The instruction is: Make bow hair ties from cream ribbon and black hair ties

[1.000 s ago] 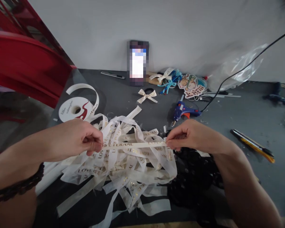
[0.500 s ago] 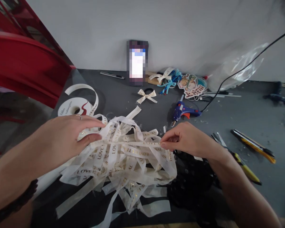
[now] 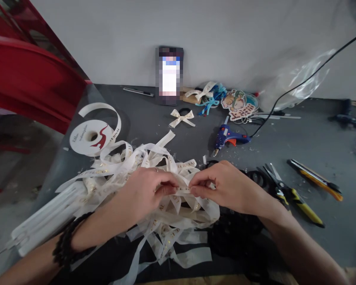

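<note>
A heap of cut cream ribbon strips [image 3: 118,166] printed with gold letters lies on the dark table in front of me. My left hand [image 3: 145,194] and my right hand [image 3: 225,188] meet over the middle of the heap. Both pinch one short ribbon strip [image 3: 182,190] between thumb and fingers, their tips almost touching. A dark beaded bracelet [image 3: 65,243] sits on my left wrist. Black fabric [image 3: 237,233] lies under my right forearm.
A ribbon spool [image 3: 90,136] stands at the left, a blue glue gun [image 3: 228,137] with its black cord behind my hands. Scissors [image 3: 284,192] and a yellow-black cutter [image 3: 314,178] lie at right. A finished bow [image 3: 181,117], a phone [image 3: 169,75] and a plastic bag [image 3: 296,85] stand at the back wall.
My left hand let go of the strip's far end and came right across the heap. Both hands now pinch the strip close together. The scissors have come into view.
</note>
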A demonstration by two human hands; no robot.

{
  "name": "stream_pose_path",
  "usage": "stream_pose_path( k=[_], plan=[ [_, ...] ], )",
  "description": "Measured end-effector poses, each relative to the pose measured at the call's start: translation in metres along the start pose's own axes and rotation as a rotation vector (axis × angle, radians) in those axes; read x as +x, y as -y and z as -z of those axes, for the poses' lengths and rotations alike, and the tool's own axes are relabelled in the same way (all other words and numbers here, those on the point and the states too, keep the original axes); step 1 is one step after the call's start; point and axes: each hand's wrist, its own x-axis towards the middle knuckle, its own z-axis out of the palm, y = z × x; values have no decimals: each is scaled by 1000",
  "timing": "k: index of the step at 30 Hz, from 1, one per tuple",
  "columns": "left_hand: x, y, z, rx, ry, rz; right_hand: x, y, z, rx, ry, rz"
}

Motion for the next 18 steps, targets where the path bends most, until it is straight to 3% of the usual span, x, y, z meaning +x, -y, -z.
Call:
stream_pose_path(
  k=[4,18],
  plan=[
    [-2,3,13,10,88,56,3,3,-3,63,47,0],
    [-4,2,26,42,256,176,5,-9,-7,134,49,107]
  ],
)
